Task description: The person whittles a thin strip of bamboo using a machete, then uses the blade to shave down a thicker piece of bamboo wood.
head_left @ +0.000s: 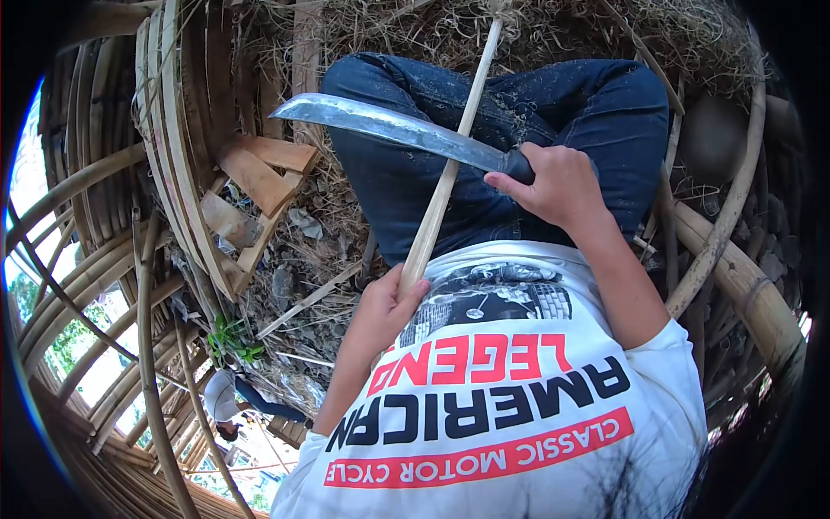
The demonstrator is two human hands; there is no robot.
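Observation:
A long pale strip of bamboo or wood (439,195) runs from my lower body up between my knees to the shavings at the top. My left hand (380,310) is wrapped round its near end, against my shirt. In my right hand (558,186) is the dark handle of a large machete (398,130). The blade points left and crosses the strip above my lap, its edge touching or very close to it; which cannot be made out. Small shavings lie on my dark jeans (605,112).
Curly shavings (562,30) cover the ground beyond my knees. Split slats (173,147) and short wood pieces (259,177) lie at the left. Thick bamboo poles (743,290) stand at the right. Another person (223,394) is farther off at the lower left.

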